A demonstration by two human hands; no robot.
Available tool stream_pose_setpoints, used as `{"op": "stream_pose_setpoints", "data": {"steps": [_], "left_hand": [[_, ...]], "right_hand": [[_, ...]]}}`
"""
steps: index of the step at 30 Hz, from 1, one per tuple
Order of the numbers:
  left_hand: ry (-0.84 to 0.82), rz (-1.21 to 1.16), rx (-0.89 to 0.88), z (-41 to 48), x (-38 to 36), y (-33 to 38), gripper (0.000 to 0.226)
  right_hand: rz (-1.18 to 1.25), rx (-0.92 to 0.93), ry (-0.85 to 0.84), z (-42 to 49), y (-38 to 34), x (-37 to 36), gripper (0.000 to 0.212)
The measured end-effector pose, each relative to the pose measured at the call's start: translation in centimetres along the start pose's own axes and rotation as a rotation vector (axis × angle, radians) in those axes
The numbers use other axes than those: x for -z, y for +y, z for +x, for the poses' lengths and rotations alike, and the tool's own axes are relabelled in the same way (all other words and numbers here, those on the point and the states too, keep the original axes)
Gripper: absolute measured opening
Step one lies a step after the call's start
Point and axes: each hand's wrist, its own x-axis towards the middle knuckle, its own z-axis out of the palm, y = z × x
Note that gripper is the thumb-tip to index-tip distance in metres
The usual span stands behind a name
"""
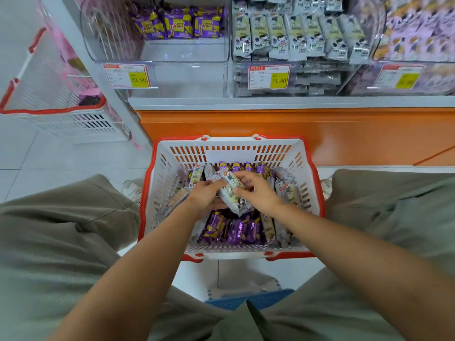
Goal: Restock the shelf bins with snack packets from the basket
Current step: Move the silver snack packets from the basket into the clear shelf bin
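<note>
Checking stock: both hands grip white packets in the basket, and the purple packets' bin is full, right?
No. The head view shows that bin nearly empty, one row of purple packets at its back. The rest holds.

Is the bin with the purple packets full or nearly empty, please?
Nearly empty: the bin holds only one row of purple packets at its back.

Left hand and right hand cover much of the white packets they grip, the far-right bin smears into blur and runs off the edge, and small print on the price tags is unreadable.
</note>
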Motion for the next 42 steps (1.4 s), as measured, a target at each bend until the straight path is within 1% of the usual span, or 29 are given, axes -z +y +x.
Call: {"op": "stream_pose_setpoints", "data": {"steps": [4,6,10,11,12,13,14,16,17,19,22,23,26,30,33,35,36,40,42], "left_hand": [[0.034,0.02,-0.03,-0.6,-0.3,0.6,0.021],[0.063,-0.006,-0.034,-0.8,-0.3,0.8,0.024],[0.1,-0.04,-0.043,-1.3,-0.1,1.8,0.05],[0.111,-0.041,-0.05,-1.4,-0.1,2.3,0.05],[0.125,-0.051,-0.059,-1.6,0.1,2.9,0.044],[0.138,-0.073,-0.066,-1.9,0.1,3.5,0.039],[0.143,-0.102,-0.077,-2.2,0.2,4.2,0.04],[0.142,-0.145,-0.11,-2.8,0.2,5.6,0.057],[0.143,-0.158,-0.135,-3.2,0.1,6.3,0.062],[0.141,-0.19,-0.191,-3.9,-0.3,7.8,0.059],[0.111,-0.204,-0.272,-5.5,-1.3,10.5,0.033],[0.101,-0.207,-0.292,-6.2,-1.7,11.4,0.029],[0.09,-0.19,-0.341,-8.0,-3.0,14.2,0.038],[0.095,-0.139,-0.432,-10.3,-5.1,17.7,0.03],[0.088,-0.115,-0.497,-10.9,-6.4,20.1,0.034],[0.115,0.009,-0.567,-10.7,-7.2,21.3,0.032],[0.168,0.137,-0.622,-10.4,-7.5,21.9,0.035],[0.492,0.806,-0.913,-9.1,-7.3,23.7,0.044],[0.572,1.14,-1.024,-8.2,-7.0,24.9,0.05]], "right_hand": [[0.018,0.045,0.014,-0.6,-0.6,0.4,0.049],[0.023,0.055,0.016,-0.8,-0.9,0.6,0.05],[0.037,0.117,0.054,-1.2,-1.7,0.7,0.053],[0.044,0.135,0.064,-1.3,-2.1,0.8,0.057],[0.038,0.152,0.064,-1.4,-2.4,1.0,0.064],[0.014,0.173,0.058,-1.5,-2.7,1.2,0.074],[-0.033,0.197,0.052,-1.6,-3.1,1.4,0.082],[-0.144,0.273,0.066,-1.8,-4.2,1.9,0.089],[-0.196,0.323,0.099,-1.9,-4.8,2.1,0.088],[-0.278,0.422,0.203,-2.0,-6.1,2.8,0.08],[-0.307,0.516,0.36,-2.2,-8.1,4.4,0.066],[-0.309,0.548,0.413,-2.4,-8.8,5.0,0.062],[-0.31,0.624,0.55,-2.8,-10.7,6.9,0.058],[-0.232,0.648,0.605,-3.3,-13.0,9.9,0.054],[-0.166,0.616,0.625,-3.1,-14.3,12.1,0.05],[-0.123,0.589,0.672,-2.7,-15.0,13.4,0.048],[-0.108,0.574,0.704,-2.4,-15.2,14.2,0.048],[-0.109,0.51,0.825,-0.5,-16.2,17.3,0.048],[-0.09,0.461,0.885,0.9,-16.8,18.8,0.048]]}}
